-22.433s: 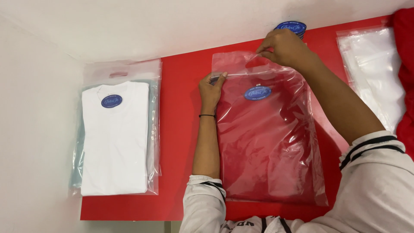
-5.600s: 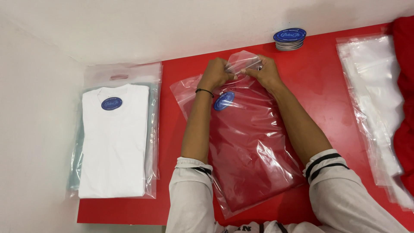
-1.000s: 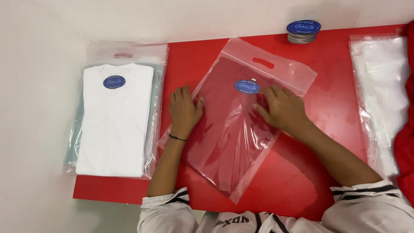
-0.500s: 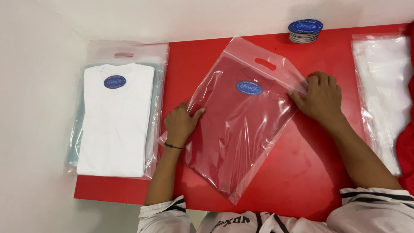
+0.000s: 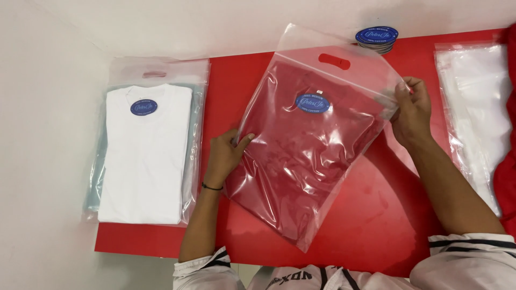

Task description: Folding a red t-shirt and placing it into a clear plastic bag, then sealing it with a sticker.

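Between the two hands, over the middle of the red table [image 5: 376,215], a clear bag [image 5: 309,139] with a folded red shirt [image 5: 306,156] inside lies tilted; its long axis runs from the handle cut-out [image 5: 334,61] at the far right down to the bottom corner near the person's chest; a blue oval sticker [image 5: 312,103] sits on its front. Left hand [image 5: 224,157] grips the bag's left edge about halfway along, thumb on top of the film and fingers under it, so closed on the bag; right hand [image 5: 411,111] pinches the upper right corner near the sealed strip, fingertips narrow on the plastic. Both hands touch the bag; the left holds nearer its middle, the right nearer its top end, and the bag's bulk lies toward the left hand from the right hand's grip. Whether the lower corner rests on the table or is lifted clear, I cannot tell.

Left of the bag, well apart, a stack of bagged white shirts [image 5: 145,150] lies flat, partly off the table's edge; beyond the bag's top a roll of stickers [image 5: 377,38] stands; to the right lie empty bags [image 5: 475,107], and past them red cloth [image 5: 506,172] at the frame's edge.
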